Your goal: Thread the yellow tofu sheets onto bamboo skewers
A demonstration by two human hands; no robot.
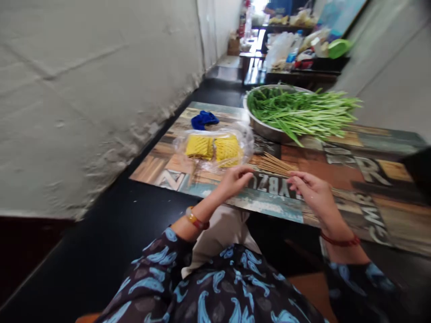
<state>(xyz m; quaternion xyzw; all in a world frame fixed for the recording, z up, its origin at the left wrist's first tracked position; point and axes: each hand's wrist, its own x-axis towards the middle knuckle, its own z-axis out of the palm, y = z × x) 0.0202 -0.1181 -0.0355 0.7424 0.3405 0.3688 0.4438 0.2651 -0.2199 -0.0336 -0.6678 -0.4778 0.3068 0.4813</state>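
Several thin wooden skewers [272, 163] lie on the patterned table [340, 197]. At their near right end is my right hand [311, 190], its thumb and fingers pinched together; whether a skewer is between them is hard to tell. My left hand [235, 181] is closed, fingers curled against the thumb, just in front of a clear plastic bag [247, 139]. What it holds, if anything, is hidden. Two stacks of yellow sheets, one on the left [199, 147] and one on the right [226, 149], rest in the bag. Behind the bag lies a blue cloth [204, 120].
A metal bowl [266, 130] heaped with long green stalks [299, 112] stands at the table's back. A rough white wall [101, 89] runs along the left. Farther back, another table bears plastic bags [281, 49], a bottle and a green bowl [338, 48]. A person is partly visible beyond.
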